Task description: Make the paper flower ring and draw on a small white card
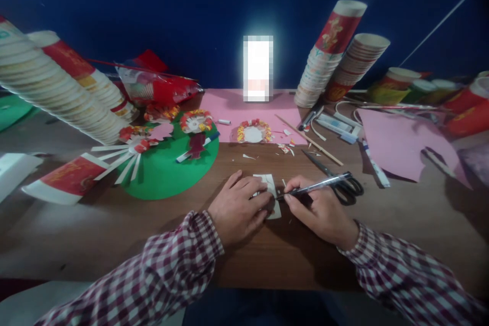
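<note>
A small white piece of paper [273, 209] lies on the brown table with a few drawn lines near its top. My left hand [242, 206] rests flat over its left part, fingers stretched across it. In my right hand [319, 211] a dark pen [321, 184] is gripped, its tip at the paper's right edge. Black-handled scissors [346, 187] lie just beyond my right hand, blades pointing away to the left. Past the paper, a ring of red and yellow scraps with a white centre [253, 135] sits on a pink sheet [221, 104].
Stacked paper cups [328, 46] lean at the back right, and more cup stacks [72, 86] at the left. A green paper disc [164, 181] holds cut-cup decorations and a marker. A wooden stick [317, 145], another marker [376, 165] and pink paper [401, 147] lie right.
</note>
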Motion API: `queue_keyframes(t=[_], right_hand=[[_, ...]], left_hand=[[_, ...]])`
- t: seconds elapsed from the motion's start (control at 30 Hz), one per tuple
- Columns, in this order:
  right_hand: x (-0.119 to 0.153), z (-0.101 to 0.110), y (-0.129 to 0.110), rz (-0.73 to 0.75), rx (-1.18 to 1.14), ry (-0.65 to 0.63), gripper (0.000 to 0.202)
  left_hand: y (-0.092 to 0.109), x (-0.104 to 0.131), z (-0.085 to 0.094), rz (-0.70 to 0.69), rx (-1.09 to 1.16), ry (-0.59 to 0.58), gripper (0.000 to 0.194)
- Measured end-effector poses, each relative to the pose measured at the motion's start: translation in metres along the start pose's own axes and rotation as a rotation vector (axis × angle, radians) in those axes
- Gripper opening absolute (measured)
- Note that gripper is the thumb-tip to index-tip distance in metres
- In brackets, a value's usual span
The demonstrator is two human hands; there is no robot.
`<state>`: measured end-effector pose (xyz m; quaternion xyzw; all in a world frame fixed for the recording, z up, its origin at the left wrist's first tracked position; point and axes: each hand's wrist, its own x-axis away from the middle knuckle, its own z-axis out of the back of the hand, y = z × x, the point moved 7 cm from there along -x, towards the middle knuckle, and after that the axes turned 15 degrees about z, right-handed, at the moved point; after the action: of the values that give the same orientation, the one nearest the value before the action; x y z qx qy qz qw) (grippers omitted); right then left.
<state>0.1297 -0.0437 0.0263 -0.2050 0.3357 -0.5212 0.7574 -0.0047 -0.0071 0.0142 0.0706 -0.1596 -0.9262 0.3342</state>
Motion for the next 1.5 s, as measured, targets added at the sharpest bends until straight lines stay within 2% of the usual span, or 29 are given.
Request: queue_keyframes(t=[0.3, 0.9, 1.2, 1.43, 1.5], right_hand=[[0.000, -0.002, -0.001, 0.014, 0.030, -0.029, 0.008], [-0.002, -0.004, 0.000, -0.010, 0.010, -0.059, 0.009], [0.004, 0.006, 0.012, -0.141, -0.059, 0.050, 0.010], [0.002, 0.003, 0.011, -0.065, 0.019, 0.015, 0.014], [0.001, 0.005, 0.010, -0.013, 0.046, 0.042, 0.013]], left_hand=[[0.001, -0.001, 0.000, 0.008, 0.007, -0.030, 0.025], [0.001, -0.001, 0.003, 0.012, -0.008, -0.009, 0.023], [0.001, 0.000, 0.004, 0.010, -0.001, -0.050, 0.026], [0.005, 0.001, 0.009, 0.000, -0.031, -0.003, 0.027], [0.005, 0.002, 0.008, -0.009, -0.057, 0.019, 0.027]])
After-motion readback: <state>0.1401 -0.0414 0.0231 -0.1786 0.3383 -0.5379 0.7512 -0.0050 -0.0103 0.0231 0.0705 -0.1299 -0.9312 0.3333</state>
